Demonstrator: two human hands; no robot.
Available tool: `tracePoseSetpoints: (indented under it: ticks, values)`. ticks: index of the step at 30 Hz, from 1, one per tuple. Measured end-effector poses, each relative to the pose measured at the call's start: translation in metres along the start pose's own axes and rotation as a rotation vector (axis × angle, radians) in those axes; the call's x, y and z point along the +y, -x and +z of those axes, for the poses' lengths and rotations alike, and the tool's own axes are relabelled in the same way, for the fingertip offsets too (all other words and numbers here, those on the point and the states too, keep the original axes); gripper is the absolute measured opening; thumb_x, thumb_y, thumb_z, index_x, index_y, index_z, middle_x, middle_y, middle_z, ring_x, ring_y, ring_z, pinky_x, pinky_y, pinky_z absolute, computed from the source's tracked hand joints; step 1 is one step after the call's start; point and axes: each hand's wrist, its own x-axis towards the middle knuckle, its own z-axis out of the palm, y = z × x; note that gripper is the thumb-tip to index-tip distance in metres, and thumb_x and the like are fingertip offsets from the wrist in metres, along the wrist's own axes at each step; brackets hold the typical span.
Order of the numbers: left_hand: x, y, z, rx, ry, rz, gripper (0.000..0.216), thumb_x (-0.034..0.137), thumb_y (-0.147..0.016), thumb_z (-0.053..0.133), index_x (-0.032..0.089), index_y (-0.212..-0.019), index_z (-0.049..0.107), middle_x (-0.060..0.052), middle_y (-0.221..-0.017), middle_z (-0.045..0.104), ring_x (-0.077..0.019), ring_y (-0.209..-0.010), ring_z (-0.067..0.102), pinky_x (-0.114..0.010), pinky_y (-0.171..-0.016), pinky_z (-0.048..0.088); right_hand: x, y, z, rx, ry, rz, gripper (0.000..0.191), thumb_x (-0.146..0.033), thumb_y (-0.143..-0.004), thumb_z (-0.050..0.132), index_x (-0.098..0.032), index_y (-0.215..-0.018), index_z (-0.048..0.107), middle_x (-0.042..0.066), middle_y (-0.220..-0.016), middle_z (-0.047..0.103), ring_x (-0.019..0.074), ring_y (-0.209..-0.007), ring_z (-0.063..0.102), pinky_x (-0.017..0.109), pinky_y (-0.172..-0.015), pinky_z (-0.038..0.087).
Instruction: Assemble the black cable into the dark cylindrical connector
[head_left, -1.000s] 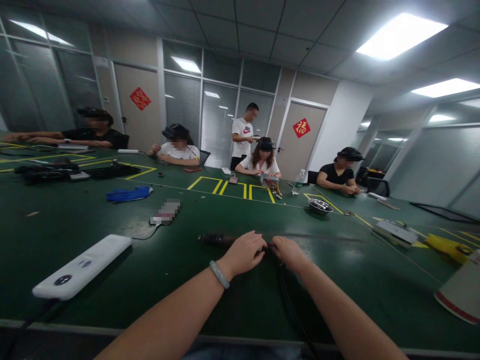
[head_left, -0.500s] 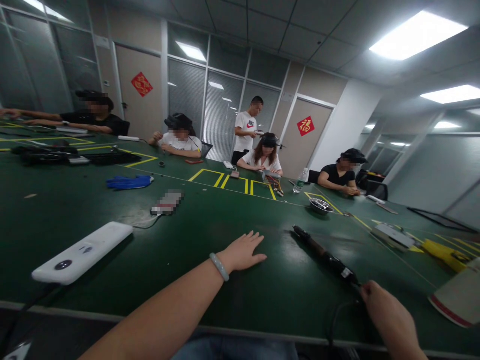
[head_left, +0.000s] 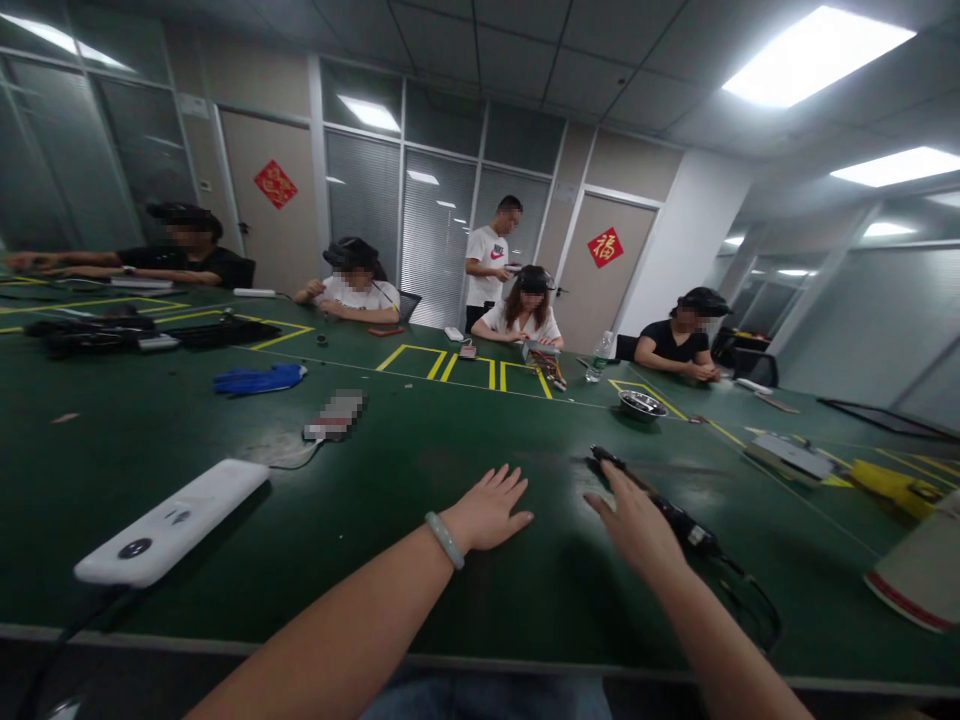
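Note:
My left hand [head_left: 491,508] lies palm down on the green table [head_left: 360,600], its fingers spread and a pale bangle [head_left: 445,540] round the wrist. Nothing is in it. My right hand [head_left: 637,520] is beside a black electric screwdriver [head_left: 686,528], with the fingers stretched out and the thumb apart. That hand partly covers the middle of the tool; whether it touches it I cannot tell. From the screwdriver's near end a dark cable [head_left: 754,590] curls over the table.
To the left are a white power bank [head_left: 176,520], a cabled phone-like device [head_left: 335,415] and a blue glove [head_left: 260,379]. A metal bowl [head_left: 642,405], a grey metal box [head_left: 789,457] and a white-and-red container [head_left: 919,570] stand right. Several people sit opposite; one stands.
My right hand has let go of the screwdriver's cable and moved forward and left, beside the tool, with its fingers now stretched out. My left hand stays flat on the table.

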Motion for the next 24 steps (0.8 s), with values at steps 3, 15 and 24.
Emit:
tracePoseSetpoints:
  ticks: [3, 15, 24]
  values:
    - [0.0, -0.002, 0.005, 0.044, -0.077, 0.006, 0.062, 0.052, -0.096, 0.021, 0.019, -0.148, 0.02, -0.009, -0.154, 0.016, -0.0257, -0.142, 0.011, -0.047, -0.113, 0.015, -0.063, -0.016, 0.014, -0.059, -0.208, -0.258, 0.06, -0.046, -0.093, 0.036, -0.021, -0.147, 0.027, 0.004, -0.152, 0.028, 0.0207, -0.14, 0.022, 0.039, -0.113, 0.024]
    - [0.002, -0.004, 0.003, -0.041, -0.051, 0.097, 0.061, 0.035, -0.091, 0.037, 0.018, -0.147, 0.022, -0.009, -0.154, 0.017, -0.0263, -0.142, 0.012, -0.044, -0.116, 0.009, -0.106, -0.015, 0.046, -0.318, -0.426, -0.634, 0.053, -0.046, -0.097, 0.03, -0.025, -0.145, 0.031, 0.004, -0.151, 0.03, 0.0196, -0.139, 0.024, 0.04, -0.115, 0.018]
    - [0.005, 0.0, -0.007, -0.024, 0.025, 0.007, 0.065, 0.057, -0.095, 0.019, 0.019, -0.148, 0.022, -0.009, -0.154, 0.017, -0.0239, -0.142, 0.012, -0.045, -0.114, 0.012, 0.03, -0.05, 0.022, 0.228, 0.112, 0.231, 0.071, -0.051, -0.085, 0.048, -0.011, -0.142, 0.033, 0.019, -0.147, 0.03, 0.0326, -0.137, 0.022, 0.049, -0.109, 0.017]
